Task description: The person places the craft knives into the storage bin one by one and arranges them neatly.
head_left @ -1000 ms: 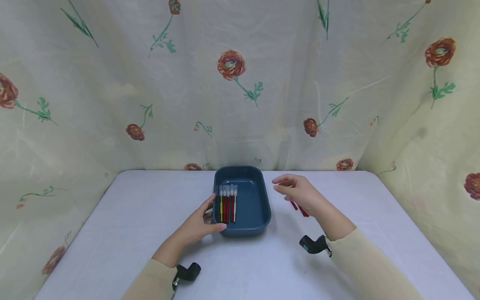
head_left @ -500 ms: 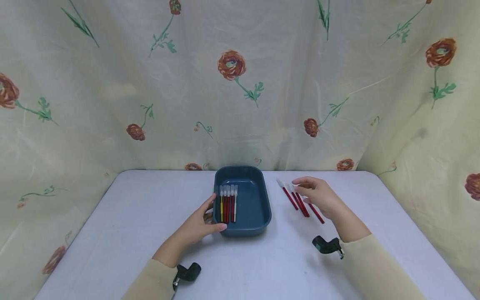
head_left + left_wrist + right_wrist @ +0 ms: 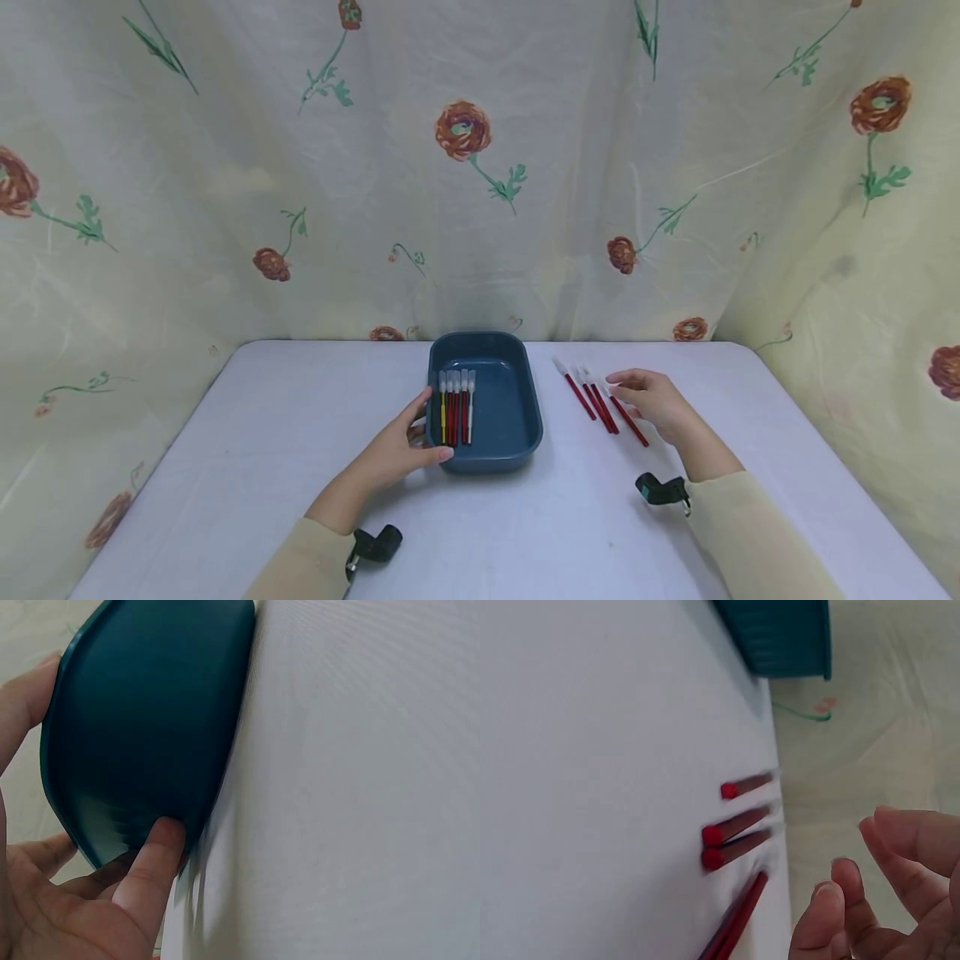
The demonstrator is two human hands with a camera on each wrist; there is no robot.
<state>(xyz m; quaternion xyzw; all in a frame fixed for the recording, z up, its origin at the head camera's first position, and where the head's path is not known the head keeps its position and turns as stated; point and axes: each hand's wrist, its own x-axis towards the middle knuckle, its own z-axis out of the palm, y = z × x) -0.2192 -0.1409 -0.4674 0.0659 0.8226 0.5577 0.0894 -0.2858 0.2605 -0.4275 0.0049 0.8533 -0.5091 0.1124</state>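
Observation:
A dark blue rectangular tray (image 3: 498, 408) stands at the table's middle. My left hand (image 3: 401, 442) holds its near left corner, one finger at the left side and the thumb at the front rim; the left wrist view shows fingers against the tray wall (image 3: 150, 712). Inside, slim pen-like sticks (image 3: 455, 408) lie side by side, yellow, red and white, with pale translucent caps. Several red ones (image 3: 576, 397) lie slanted on the table to the right. Over the cap end of the rightmost red stick (image 3: 632, 425) hovers my right hand (image 3: 660, 406), fingers apart and holding nothing.
The white-covered table (image 3: 300, 417) reaches back to a flowered curtain (image 3: 540, 250). Black camera mounts (image 3: 378, 543) sit on both wrists. In the right wrist view the tray's outer corner (image 3: 780, 637) shows beyond the red sticks (image 3: 739, 825).
My right hand has moved away from the tray side, rightward across the loose red sticks, uncovering them. My left hand and the tray have stayed put.

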